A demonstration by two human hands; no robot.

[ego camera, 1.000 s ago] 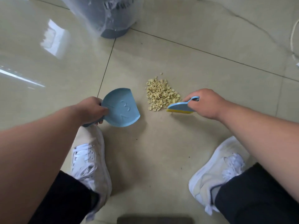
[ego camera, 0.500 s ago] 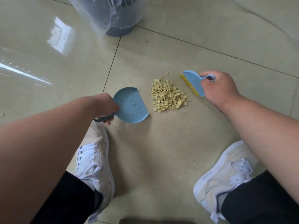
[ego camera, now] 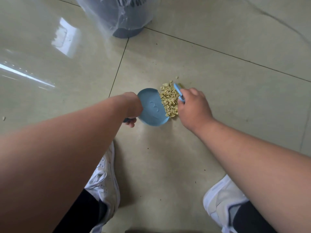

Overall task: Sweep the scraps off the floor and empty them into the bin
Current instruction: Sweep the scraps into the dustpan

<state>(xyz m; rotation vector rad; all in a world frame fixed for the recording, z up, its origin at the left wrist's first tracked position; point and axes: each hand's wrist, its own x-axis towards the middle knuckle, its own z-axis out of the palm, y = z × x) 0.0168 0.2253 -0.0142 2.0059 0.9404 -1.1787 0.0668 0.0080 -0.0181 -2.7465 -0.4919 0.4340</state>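
A pile of pale yellow scraps (ego camera: 169,100) lies on the beige tiled floor, squeezed between a small blue dustpan (ego camera: 151,109) and a small blue brush (ego camera: 178,93). My left hand (ego camera: 132,109) grips the dustpan's handle, mostly hidden under the wrist; the pan's open edge touches the pile's left side. My right hand (ego camera: 193,108) is closed on the brush, pressed against the pile's right side, bristles mostly hidden. One loose scrap (ego camera: 176,77) lies just beyond the pile. A grey bin (ego camera: 129,22) lined with a clear plastic bag stands at the top centre.
My two white sneakers, the left one (ego camera: 106,182) and the right one (ego camera: 222,197), stand on the floor below the arms. A stray scrap (ego camera: 3,118) lies at the far left edge. Tile joints cross the floor; a window's reflection glares on the left.
My right hand swung the brush from the pile's far right side leftward, pushing the scraps against the dustpan. The dustpan edge closed in on the pile. The view shifted slightly.
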